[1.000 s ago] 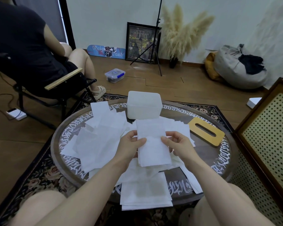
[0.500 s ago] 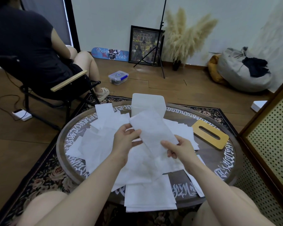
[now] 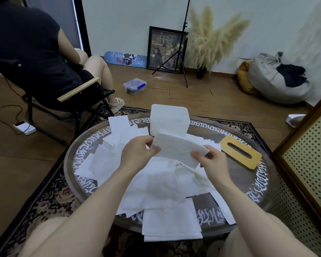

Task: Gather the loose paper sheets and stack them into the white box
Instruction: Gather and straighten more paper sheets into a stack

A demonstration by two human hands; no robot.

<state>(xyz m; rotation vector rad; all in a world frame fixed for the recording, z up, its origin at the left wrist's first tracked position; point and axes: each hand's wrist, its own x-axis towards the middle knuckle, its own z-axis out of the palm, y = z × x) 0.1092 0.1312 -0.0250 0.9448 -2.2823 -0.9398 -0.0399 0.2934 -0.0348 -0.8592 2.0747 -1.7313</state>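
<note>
White paper sheets [image 3: 117, 158] are lying scattered across the round tabletop [image 3: 263, 184], thickest at its left and middle, with more spilling over the near edge. Moving from the left, the left hand [image 3: 137, 154] is pinching the left end of a small held stack of sheets [image 3: 178, 149], thumb on top and fingers curled underneath. The stack is hanging in the air above the pile, just in front of the white box [image 3: 170, 120], which is standing open at the far side of the tabletop. Further right, the right hand [image 3: 212, 160] is gripping the stack's other end, its fingers clamped on the near right corner. Beyond it, a wooden lid with a slot [image 3: 241, 152] is lying flat on the tabletop. The step in hand seems to be carrying a gathered bundle to the box; next, the stack probably needs squaring to the opening and lowering in flat. Compared with half a second ago, the stack is now turning from a steep diagonal toward lying crosswise, and both hands are sitting nearer the box.
</note>
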